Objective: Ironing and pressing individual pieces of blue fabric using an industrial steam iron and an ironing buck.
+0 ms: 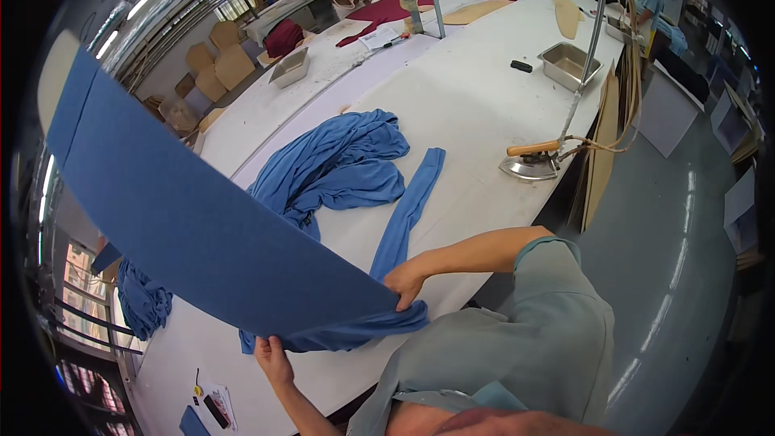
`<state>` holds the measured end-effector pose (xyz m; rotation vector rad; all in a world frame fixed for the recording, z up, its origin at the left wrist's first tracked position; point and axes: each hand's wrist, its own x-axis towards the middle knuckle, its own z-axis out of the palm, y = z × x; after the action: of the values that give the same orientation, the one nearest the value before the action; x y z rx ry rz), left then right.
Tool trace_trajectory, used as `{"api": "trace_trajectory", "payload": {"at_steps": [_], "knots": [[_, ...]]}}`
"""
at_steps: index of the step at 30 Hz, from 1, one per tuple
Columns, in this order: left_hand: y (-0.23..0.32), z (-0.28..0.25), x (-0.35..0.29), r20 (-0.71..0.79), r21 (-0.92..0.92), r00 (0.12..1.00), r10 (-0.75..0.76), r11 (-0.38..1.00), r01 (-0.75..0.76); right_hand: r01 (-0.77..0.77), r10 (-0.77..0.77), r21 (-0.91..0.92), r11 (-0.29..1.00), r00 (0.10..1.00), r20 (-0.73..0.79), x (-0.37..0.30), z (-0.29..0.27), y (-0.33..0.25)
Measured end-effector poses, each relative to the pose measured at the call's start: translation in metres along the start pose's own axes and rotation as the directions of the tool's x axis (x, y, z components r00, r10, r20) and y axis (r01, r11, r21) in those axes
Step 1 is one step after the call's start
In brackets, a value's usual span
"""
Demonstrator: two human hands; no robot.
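A: Count for me, left to right. What do you have?

B: At far left, one crumpled blue bundle [144, 299]. Next, one long board [58, 73], its pale rounded end bare and the rest covered by one blue cloth [194, 218]. Then your left hand [274, 359], one blue heap [339, 157] and one narrow blue strip [416, 202] on the white table [468, 129], then your right hand [406, 281]. Farther right, one iron [531, 165] with a wooden handle, at the table's edge. Two of the nearer metal trays count too: a left tray [291, 69] and a right tray [569, 63].

A: Which way does your board point?

B: Its pale end points to the upper left, raised above the table; its long axis slants down from there to the near edge, between your hands.

A: And your fingers?

B: Your left ones are closed on the cloth at the board's lower left corner. Your right ones are closed on it at the lower right corner, where more cloth bunches beneath. You can't tell whether the strip joins it.
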<state>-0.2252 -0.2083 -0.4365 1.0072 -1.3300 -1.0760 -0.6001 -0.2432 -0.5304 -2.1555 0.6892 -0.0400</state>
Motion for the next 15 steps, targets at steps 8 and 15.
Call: {"api": "trace_trajectory", "payload": {"at_steps": [8,15], "knots": [[0.207,0.086,-0.014,0.043,0.679,0.709,0.704,0.5,-0.537,0.762,-0.508,0.25,0.597,0.601,-0.617,0.211,-0.008,-0.274],[0.097,0.005,-0.082,0.015,-0.279,0.981,0.192,0.943,-0.181,0.684,-0.233,0.729,0.019,0.713,-0.662,0.199,-0.136,-0.4]]}}
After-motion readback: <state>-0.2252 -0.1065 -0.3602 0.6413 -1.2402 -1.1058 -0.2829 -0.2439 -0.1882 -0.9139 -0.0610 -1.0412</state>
